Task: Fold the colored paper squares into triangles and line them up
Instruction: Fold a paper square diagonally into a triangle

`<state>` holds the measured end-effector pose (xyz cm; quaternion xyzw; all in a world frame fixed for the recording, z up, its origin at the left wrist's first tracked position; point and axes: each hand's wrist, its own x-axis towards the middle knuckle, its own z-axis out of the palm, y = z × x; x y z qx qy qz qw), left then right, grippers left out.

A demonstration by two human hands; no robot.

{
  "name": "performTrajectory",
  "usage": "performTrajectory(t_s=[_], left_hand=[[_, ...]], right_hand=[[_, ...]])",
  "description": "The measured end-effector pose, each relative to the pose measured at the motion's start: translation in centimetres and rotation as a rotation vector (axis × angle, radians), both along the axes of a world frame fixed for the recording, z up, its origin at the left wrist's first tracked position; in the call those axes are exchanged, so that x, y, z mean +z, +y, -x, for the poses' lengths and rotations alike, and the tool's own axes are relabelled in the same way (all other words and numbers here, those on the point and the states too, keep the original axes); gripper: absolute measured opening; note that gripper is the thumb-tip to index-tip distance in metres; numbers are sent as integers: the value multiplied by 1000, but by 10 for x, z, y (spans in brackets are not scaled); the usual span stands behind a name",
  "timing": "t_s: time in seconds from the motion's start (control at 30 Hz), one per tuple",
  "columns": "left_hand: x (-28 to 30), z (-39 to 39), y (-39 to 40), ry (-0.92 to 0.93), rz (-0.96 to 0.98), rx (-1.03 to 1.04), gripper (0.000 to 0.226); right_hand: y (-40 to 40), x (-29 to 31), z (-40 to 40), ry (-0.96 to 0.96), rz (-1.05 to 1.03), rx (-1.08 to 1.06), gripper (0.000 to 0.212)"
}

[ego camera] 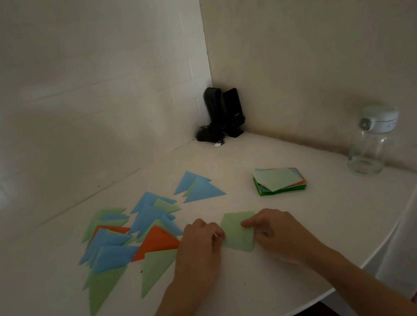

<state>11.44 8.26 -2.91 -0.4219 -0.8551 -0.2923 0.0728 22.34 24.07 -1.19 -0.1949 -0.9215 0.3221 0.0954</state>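
Left hand (200, 240) and right hand (269, 230) pinched opposite edges of light green paper square (237, 232), flat on table (320, 222); fold just starting; next, likely bring corner onto opposite corner.

I count one light green paper square (238, 232) lying flat at lower centre, with my two hands on it, left hand (201, 242) and right hand (272, 229). One stack of unfolded squares (279, 180) sits right of centre; how many sheets it has I cannot tell. The folded triangles (132, 236) overlap at centre left, so my count is rough: two orange, about nine blue, about seven green. Two black speakers (225, 113) stand in the corner at upper centre. One clear jar (370, 141) stands at the right.
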Motion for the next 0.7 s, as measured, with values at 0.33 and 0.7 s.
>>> performTrajectory(t_s=[0.33,0.7], left_hand=[[-6,-39,2,157,-19,-7,34],[-7,-19,-11,209,-80,-41,16]], right_hand=[[-24,5,-11,84,-193,-113,15],[-4,7,-12,-36,-360,-10,27]])
